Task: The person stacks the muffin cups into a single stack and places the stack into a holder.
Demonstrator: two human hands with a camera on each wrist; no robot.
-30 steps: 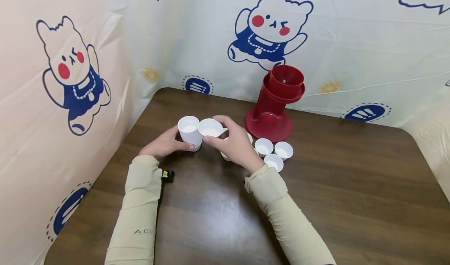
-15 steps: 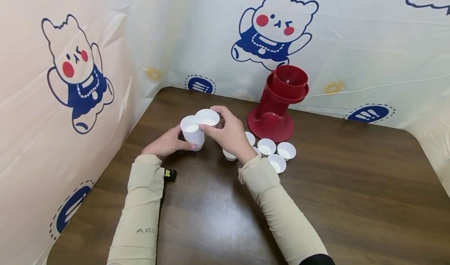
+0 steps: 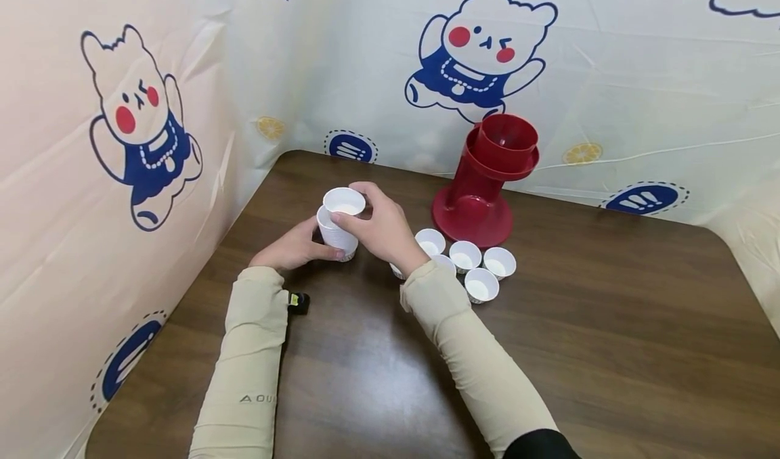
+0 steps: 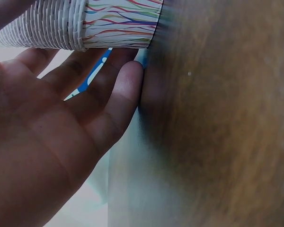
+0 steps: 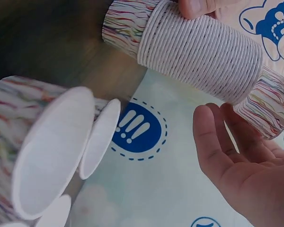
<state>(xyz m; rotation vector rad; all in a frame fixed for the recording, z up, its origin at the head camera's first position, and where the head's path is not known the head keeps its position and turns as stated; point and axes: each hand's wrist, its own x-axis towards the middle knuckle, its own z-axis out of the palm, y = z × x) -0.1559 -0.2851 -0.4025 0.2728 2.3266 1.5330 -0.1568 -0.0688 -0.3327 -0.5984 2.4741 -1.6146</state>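
A tall stack of nested white paper cups (image 3: 337, 239) stands on the table, its lowest cup printed with colourful wavy lines in the left wrist view. My left hand (image 3: 292, 248) grips this stack near its base, thumb in front. Between the thumb and fingers of my right hand (image 3: 386, 229) is a single paper cup (image 3: 344, 202), held right at the top of the stack. In the right wrist view the base of that patterned cup (image 5: 270, 101) points away from the table, and its lower part meets the stack's upper rim.
Several loose paper cups (image 3: 481, 285) stand upright in a cluster right of the hands, partly hidden by the right forearm. Behind them rises a red plastic stand (image 3: 472, 205) with a round base and cup-like top. A printed curtain (image 3: 365, 59) lines the table's back and left.
My right hand has lifted its cup from beside the stack's rim and moved it left, over the stack's top. My left hand keeps its grip on the stack. The view has shifted slightly.
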